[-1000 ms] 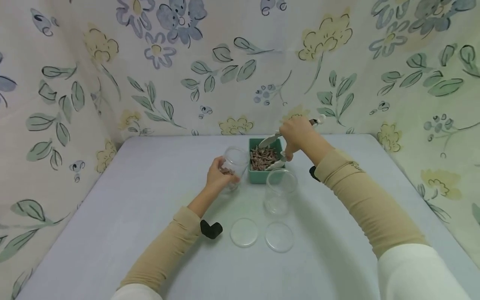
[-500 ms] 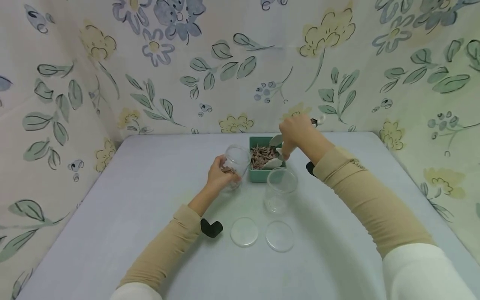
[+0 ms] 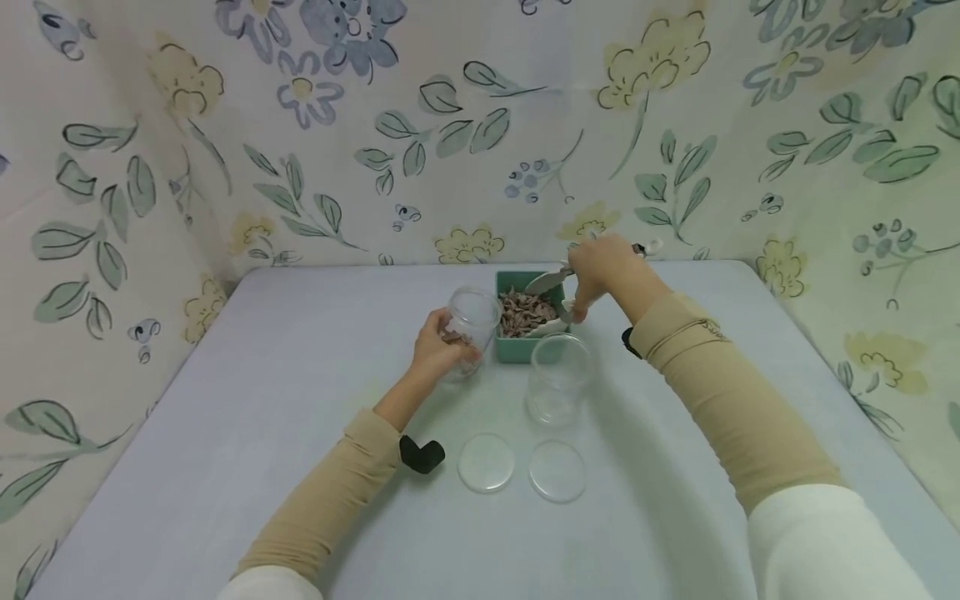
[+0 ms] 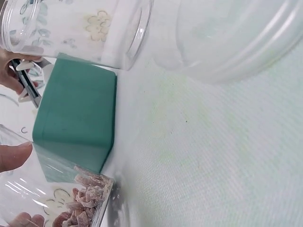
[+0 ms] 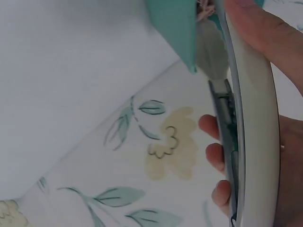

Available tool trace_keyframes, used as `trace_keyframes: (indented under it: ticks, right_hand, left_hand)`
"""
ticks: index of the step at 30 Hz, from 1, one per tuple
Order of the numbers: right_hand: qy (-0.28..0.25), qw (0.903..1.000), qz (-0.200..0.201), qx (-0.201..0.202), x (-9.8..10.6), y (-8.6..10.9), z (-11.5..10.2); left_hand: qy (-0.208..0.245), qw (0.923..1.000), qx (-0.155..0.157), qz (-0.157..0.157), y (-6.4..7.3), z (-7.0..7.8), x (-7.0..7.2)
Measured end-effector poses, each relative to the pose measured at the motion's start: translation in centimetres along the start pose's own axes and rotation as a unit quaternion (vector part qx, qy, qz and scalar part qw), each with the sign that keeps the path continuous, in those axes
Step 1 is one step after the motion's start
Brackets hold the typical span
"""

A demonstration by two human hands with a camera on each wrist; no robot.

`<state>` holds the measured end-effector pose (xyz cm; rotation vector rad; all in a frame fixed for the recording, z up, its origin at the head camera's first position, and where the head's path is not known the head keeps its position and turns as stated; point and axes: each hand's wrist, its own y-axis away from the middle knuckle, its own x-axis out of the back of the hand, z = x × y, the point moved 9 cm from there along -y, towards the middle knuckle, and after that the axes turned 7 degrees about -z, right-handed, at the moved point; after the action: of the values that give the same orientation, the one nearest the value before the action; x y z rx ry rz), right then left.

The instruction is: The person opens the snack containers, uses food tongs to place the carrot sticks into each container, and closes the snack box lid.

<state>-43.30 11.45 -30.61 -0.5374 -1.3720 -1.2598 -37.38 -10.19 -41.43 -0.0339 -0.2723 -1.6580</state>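
My left hand [image 3: 437,348] grips a clear jar [image 3: 476,310] that leans to the right, beside a green box [image 3: 517,350]. Several brownish, powdery dried strips [image 4: 84,201] lie at the bottom of that jar in the left wrist view. More of the same strips [image 3: 523,312] fill the box. My right hand [image 3: 600,271] holds tongs [image 5: 255,118] over the box, their two white tips [image 3: 546,282] spread apart among the strips. In the right wrist view the fingers and thumb wrap the tong handles. A second clear jar [image 3: 558,379] stands upright in front of the box.
Two clear round lids [image 3: 486,463] lie side by side nearer the front of the white table [image 3: 300,375]. A floral curtain [image 3: 420,167] hangs behind the table and along both sides, close to the box.
The tong tips were apart, drew in closer among the strips half a second ago, and are spread again now. The left hand and its jar stay almost where they were.
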Motion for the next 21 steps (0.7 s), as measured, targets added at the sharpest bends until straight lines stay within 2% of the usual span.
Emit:
trace_keyframes:
  ticks: [4,8,14,21]
  right_hand:
    - [-0.038,0.9991,0.007,0.015,-1.6,-0.3,0.5]
    - [-0.052,0.9981,0.015,0.028,-2.5,-0.5,0.2]
    - [-0.062,0.9963,0.052,0.03,-2.3,0.0,-0.2]
    - [-0.042,0.9937,0.098,0.035,-2.2,0.9,-0.5]
  left_hand:
    - [-0.002,1.0,0.001,0.0,0.0,-0.1,-0.1]
    - [-0.003,1.0,0.003,-0.001,0.0,-0.2,-0.2]
    - [0.004,1.0,-0.003,-0.004,0.0,0.0,-0.1]
    - [-0.003,1.0,-0.005,-0.002,-0.1,-0.1,-0.1]
